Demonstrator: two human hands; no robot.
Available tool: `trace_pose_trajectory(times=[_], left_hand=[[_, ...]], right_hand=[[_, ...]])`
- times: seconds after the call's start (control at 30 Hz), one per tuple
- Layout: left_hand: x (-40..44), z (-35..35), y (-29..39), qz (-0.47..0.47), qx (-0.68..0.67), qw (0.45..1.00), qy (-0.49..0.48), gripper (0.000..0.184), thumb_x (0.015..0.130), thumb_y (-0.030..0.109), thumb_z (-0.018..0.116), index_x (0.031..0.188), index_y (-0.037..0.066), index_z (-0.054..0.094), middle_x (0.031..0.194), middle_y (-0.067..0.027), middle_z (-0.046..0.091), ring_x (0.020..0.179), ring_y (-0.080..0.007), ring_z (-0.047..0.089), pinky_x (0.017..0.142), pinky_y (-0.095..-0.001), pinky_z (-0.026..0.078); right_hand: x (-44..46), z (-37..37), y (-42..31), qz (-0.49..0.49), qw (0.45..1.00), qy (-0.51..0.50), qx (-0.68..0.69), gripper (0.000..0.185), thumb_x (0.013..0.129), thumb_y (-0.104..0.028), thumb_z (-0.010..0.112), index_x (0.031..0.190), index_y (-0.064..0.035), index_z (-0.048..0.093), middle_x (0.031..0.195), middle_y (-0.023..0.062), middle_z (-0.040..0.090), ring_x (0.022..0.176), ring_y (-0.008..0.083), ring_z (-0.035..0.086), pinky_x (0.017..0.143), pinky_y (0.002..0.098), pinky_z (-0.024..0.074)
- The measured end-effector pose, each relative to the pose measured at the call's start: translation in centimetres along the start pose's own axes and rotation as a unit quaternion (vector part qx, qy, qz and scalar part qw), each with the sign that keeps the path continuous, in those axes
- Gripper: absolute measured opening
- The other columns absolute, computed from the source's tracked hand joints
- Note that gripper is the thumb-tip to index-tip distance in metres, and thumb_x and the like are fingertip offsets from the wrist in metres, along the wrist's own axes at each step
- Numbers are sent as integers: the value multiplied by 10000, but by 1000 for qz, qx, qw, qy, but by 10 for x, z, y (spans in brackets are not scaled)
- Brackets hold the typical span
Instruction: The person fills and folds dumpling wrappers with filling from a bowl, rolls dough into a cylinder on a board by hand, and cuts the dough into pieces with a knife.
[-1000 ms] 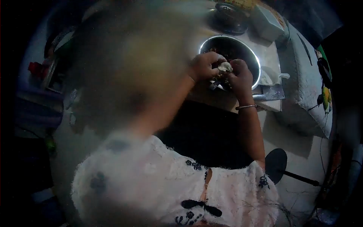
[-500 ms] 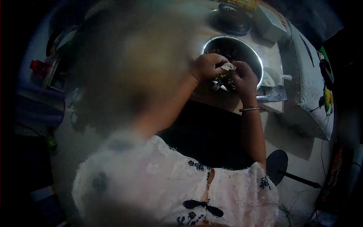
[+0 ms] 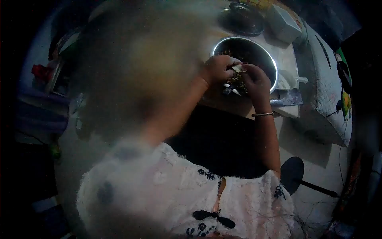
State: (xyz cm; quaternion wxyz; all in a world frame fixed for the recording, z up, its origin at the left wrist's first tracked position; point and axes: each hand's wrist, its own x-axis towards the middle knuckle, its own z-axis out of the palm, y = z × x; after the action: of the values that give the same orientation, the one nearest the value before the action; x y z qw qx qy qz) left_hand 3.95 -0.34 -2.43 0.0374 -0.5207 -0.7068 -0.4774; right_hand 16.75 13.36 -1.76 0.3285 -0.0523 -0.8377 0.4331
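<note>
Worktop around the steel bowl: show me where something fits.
A small bare patch lies between the steel bowl and white box; a larger one on the pale floor, between worktop and black disc. Crowded: right of the bowl, with white dish and flat metal tool, and over it, where left hand and right hand work.

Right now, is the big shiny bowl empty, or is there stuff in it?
Not empty: dark, crumbly bits show inside the bowl. How full it is, I cannot tell; it is too dim there.
</note>
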Motion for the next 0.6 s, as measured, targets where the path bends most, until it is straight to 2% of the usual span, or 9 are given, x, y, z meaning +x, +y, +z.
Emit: trace_pose_trajectory(times=[0.07, 0.3, 0.47, 0.6], left_hand=[[1, -1, -2, 32, -5, 999, 1, 316, 726, 135, 650, 1039, 101, 676, 956, -140, 668, 905, -294, 643, 815, -363, 511], [1, -5, 4, 26, 24, 999, -9, 299, 723, 136, 649, 1019, 111, 683, 928, -142, 665, 882, -305, 638, 801, -370, 514], [2, -6, 2, 50, 24, 998, -7, 292, 722, 147, 647, 1009, 119, 687, 906, -136, 665, 860, -306, 638, 789, -374, 512], [4, -1, -3, 28, 22, 999, -18, 296, 717, 148, 648, 1009, 126, 691, 899, -136, 666, 848, -306, 640, 779, -379, 512]], right_hand=[[0, 1, 0, 4, 1000, 8, -2, 192, 807, -75, 680, 999, -82, 665, 970, 89, 671, 878, 205, 667, 763, 305, 527], [1, 3, 0, -48, 996, 32, -75, 175, 809, -124, 682, 983, -108, 678, 964, 90, 668, 845, 241, 662, 717, 328, 533], [2, 2, 3, -85, 987, 46, -125, 167, 798, -124, 682, 965, -117, 679, 954, 87, 664, 829, 258, 657, 699, 337, 532], [1, 1, 0, -98, 984, 42, -141, 147, 785, -112, 683, 931, -123, 675, 971, 79, 656, 826, 270, 652, 692, 348, 530]])
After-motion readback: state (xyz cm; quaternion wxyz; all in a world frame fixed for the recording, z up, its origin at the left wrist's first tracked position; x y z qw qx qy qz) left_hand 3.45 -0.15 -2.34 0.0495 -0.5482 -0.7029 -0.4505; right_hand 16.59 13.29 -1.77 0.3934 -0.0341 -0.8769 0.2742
